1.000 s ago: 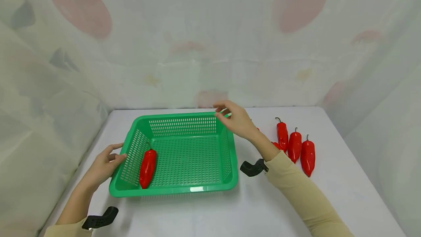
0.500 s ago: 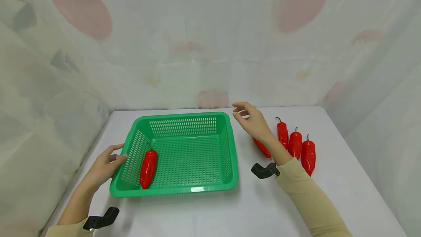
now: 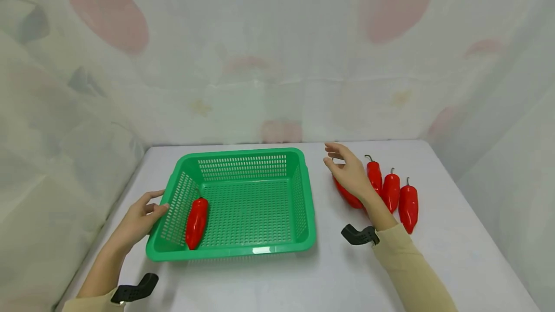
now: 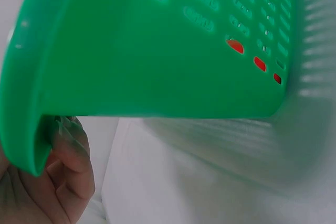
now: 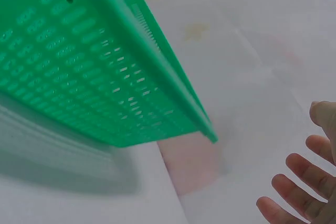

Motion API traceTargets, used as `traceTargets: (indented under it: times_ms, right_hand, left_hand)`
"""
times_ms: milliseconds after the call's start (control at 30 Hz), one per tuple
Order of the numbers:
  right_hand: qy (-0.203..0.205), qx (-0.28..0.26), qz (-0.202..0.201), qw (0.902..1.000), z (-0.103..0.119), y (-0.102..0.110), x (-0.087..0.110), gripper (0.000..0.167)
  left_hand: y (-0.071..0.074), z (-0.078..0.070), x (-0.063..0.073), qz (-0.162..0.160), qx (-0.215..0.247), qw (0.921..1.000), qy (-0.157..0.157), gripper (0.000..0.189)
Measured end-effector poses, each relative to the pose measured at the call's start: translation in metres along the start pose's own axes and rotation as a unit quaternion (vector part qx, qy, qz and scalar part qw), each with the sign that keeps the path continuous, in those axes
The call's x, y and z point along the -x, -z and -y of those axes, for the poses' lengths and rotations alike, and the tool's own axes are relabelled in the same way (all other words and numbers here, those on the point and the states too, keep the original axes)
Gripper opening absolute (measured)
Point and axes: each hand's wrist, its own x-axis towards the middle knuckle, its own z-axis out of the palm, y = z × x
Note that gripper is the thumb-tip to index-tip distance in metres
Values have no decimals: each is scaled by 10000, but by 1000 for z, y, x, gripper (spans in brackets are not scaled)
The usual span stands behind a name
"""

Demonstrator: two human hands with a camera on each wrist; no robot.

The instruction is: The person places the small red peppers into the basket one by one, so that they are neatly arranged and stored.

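My left hand [image 3: 136,220] grips the left rim of a green plastic basket [image 3: 234,253]; in the left wrist view its fingers [image 4: 76,163] curl under the rim. One red chilli pepper [image 3: 197,223] lies inside, along the basket's left wall. To the basket's right, my right hand [image 3: 350,175] hovers with spread, slightly bent fingers, holding nothing. Partly hidden under that hand and wrist is a red pepper [image 3: 344,195]. Further right, more red peppers with curved stems lie side by side: one [image 3: 374,173], another [image 3: 391,191] and a third [image 3: 408,208].
A white-covered table [image 3: 277,283] carries everything. Behind it hangs a pale patterned curtain [image 3: 277,61], with more sheeting [image 3: 65,134] at the left side. A black wrist camera [image 3: 360,235] sits on my right wrist, another [image 3: 135,289] on my left.
My right hand has moved rightward from the basket's back right corner to above the peppers, its fingers spreading somewhat. The left hand, basket and pepper inside stay put.
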Motion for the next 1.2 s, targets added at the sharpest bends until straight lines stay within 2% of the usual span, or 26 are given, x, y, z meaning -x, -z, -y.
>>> traceTargets:
  times_ms: [233, 400, 467, 567, 633, 700, 1200]
  right_hand:
    - [-312, -84, -115, 9994, -23, 3, 10, 49]
    - [-634, 93, -220, 9977, -38, 2, 15, 51]
    - [-592, 198, -262, 9977, -62, -3, 14, 55]
    - [-720, 212, -285, 9968, -71, -4, 17, 57]
    - [-803, 274, -274, 9960, -74, -4, 19, 59]
    - [-1038, 317, -222, 9938, -57, 0, 24, 57]
    - [-1359, 1035, 40, 9853, -70, -5, 25, 56]
  left_hand:
    - [0, -1, 1, 10, 21, 10000, -37, 62]
    - [1, -1, 1, 1, 59, 9999, -89, 61]
    - [1, -1, 1, 26, 79, 9999, -69, 61]
    - [1, -1, 1, 38, 74, 10000, -48, 61]
    - [1, -1, 1, 36, 62, 10000, -51, 61]
    - [0, -2, 1, 34, 51, 10000, -45, 61]
    - [0, -2, 1, 44, -43, 10000, -2, 62]
